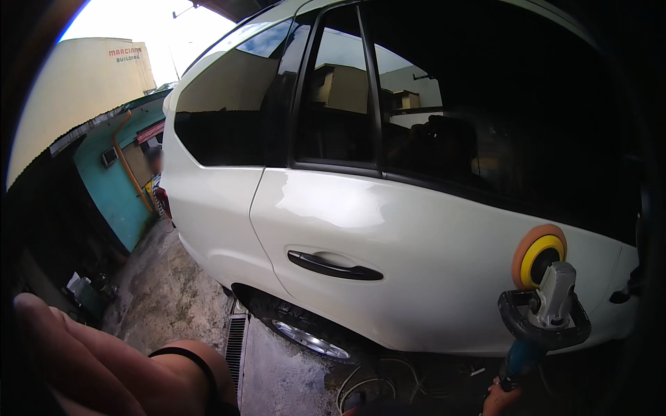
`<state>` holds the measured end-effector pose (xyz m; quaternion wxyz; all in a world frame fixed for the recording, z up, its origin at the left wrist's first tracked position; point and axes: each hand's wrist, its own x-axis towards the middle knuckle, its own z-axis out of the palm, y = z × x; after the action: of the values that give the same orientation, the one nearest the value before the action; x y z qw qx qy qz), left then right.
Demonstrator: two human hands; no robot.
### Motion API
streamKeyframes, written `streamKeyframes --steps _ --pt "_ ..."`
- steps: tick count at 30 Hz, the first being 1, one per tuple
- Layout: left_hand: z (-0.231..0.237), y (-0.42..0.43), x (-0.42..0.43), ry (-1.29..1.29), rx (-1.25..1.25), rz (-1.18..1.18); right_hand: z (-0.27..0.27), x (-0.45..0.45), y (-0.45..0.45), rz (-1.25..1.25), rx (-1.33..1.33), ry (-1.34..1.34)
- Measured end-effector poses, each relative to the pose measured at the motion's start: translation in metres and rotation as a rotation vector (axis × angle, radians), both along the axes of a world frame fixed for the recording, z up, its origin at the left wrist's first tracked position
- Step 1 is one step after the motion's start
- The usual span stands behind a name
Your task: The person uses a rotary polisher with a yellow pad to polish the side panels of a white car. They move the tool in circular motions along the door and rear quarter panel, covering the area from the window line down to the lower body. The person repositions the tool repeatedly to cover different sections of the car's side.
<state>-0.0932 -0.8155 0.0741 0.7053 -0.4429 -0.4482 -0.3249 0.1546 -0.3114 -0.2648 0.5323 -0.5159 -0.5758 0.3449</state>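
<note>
At the lower right, my right hand (500, 399) grips the teal rear body of an electric car polisher (555, 294). The tool has a grey metal head, a black loop handle and a yellow-and-orange foam pad (538, 255). The pad faces the front part of a white car's rear door (432, 249), below the dark window; whether it touches the paint is unclear. My left hand (93, 359) is large and close to the camera at the lower left, a black band around its wrist. Its fingertips reach the picture's dark rim, and its palm side is hidden.
A black door handle (335, 265) juts from the door above the rear wheel (312, 338). Hoses or cords (372, 387) lie coiled on the floor, beside a drain grate (235, 343). A person (158, 182) is partly visible behind the car, near a teal wall (106, 192).
</note>
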Motion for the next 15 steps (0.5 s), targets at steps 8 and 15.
streamKeyframes --steps 8,15 --pt "-0.013 0.002 0.01 -0.022 0.003 -0.02 0.03 -0.034 -0.02 0.107 0.007 -0.234" --pt "-0.025 0.03 0.002 -0.086 -0.011 -0.151 0.026 -0.034 -0.024 0.206 0.009 -0.091"
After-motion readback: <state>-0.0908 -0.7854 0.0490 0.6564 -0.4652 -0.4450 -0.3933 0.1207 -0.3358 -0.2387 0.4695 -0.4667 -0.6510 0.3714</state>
